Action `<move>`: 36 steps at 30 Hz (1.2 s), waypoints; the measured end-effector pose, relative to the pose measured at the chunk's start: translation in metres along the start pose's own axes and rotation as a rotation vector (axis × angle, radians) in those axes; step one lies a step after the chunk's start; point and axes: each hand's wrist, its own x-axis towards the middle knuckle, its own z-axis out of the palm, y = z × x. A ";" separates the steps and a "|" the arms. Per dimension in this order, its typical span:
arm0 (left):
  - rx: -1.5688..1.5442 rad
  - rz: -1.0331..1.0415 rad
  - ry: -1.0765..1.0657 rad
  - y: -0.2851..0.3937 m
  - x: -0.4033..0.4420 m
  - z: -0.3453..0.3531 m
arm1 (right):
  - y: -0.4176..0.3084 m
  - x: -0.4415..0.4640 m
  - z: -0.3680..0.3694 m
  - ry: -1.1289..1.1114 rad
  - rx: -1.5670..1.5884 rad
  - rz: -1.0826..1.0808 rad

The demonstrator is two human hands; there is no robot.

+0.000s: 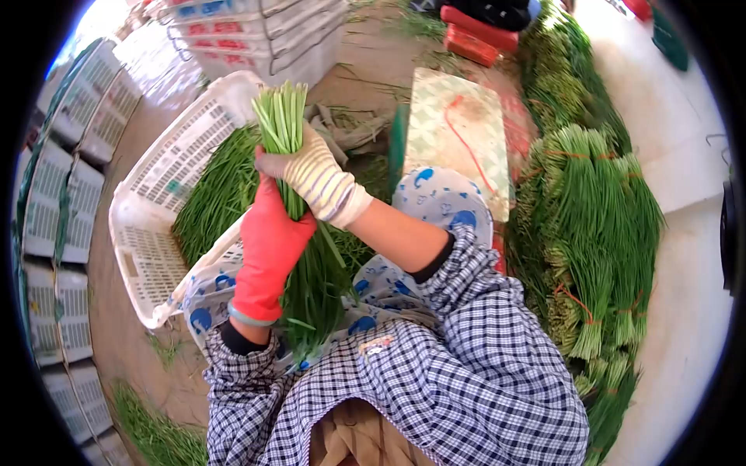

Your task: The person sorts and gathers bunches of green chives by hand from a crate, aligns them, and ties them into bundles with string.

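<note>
A bunch of garlic chives (pixel 281 116) stands nearly upright before my chest, pale cut ends on top and green leaves trailing onto my lap. My left hand (pixel 272 237), in a red glove, is closed round its middle. Just above, my right hand (pixel 315 172), in a yellow-and-white striped glove, grips the stems below the pale ends. Loose chives (pixel 214 190) lie in a white plastic basket (pixel 128 252), tilted to the left of my hands. A patterned board (pixel 439 97) with a red string (pixel 466 144) across it sits to the right.
Tied bundles of chives (pixel 583 225) are piled along the right side, beside a pale wall (pixel 676 147). White crates (pixel 256 43) are stacked at the back, and more crates (pixel 58 233) line the left. Loose leaves (pixel 155 427) litter the floor. Red packages (pixel 472 43) lie at the back.
</note>
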 end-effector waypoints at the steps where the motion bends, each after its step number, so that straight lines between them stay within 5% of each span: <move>1: 0.105 0.049 0.031 0.014 0.001 -0.001 | -0.014 0.000 -0.009 0.000 0.027 0.005; 3: 0.212 0.102 0.060 0.028 0.003 0.002 | -0.047 -0.010 -0.030 -0.057 0.426 -0.011; 5: 0.035 0.266 0.015 0.034 0.001 0.007 | -0.080 -0.012 -0.064 -0.007 0.423 -0.046; 9: 0.100 0.167 -0.279 -0.017 -0.010 0.012 | -0.146 -0.004 -0.166 0.268 0.252 -0.321; 11: 0.063 0.088 -0.331 -0.050 -0.027 0.010 | -0.193 -0.007 -0.227 -0.041 0.485 -0.466; 16: -0.095 -0.152 -0.252 -0.115 -0.045 -0.016 | -0.278 -0.019 -0.344 0.290 -0.086 -0.571; 18: -0.122 -0.239 -0.099 -0.119 -0.041 -0.032 | -0.289 -0.011 -0.377 0.491 -0.692 -0.579; 20: -0.110 -0.249 0.004 -0.110 -0.032 -0.044 | -0.256 0.003 -0.341 0.444 -0.983 -0.422; 21: -0.090 -0.252 0.045 -0.112 -0.028 -0.049 | -0.226 0.016 -0.326 0.265 -0.837 -0.496; 22: -0.089 -0.257 0.044 -0.109 -0.024 -0.054 | -0.203 0.031 -0.344 0.114 -1.070 -0.363; 23: -0.056 -0.232 0.070 -0.111 -0.023 -0.059 | -0.170 0.039 -0.341 0.119 -1.644 -0.673; 24: -0.017 -0.221 0.102 -0.111 -0.023 -0.061 | -0.143 0.047 -0.328 0.073 -1.833 -0.246; 25: -0.006 -0.250 0.122 -0.113 -0.023 -0.061 | -0.096 0.058 -0.343 -0.009 -1.923 -0.271; 26: -0.012 -0.245 0.132 -0.115 -0.023 -0.063 | -0.059 0.060 -0.348 -0.156 -1.730 -0.431; 29: 0.114 -0.303 0.172 -0.115 -0.025 -0.091 | 0.032 0.054 -0.350 -0.202 -1.544 0.156; 30: 0.115 -0.306 0.187 -0.120 -0.025 -0.103 | 0.031 0.045 -0.345 -0.194 -1.574 0.003; 33: 0.110 -0.390 0.245 -0.137 -0.031 -0.134 | 0.033 0.049 -0.338 -0.275 -1.594 -0.023; 36: 0.101 -0.412 0.226 -0.172 -0.028 -0.154 | 0.029 0.053 -0.334 -0.289 -1.682 0.189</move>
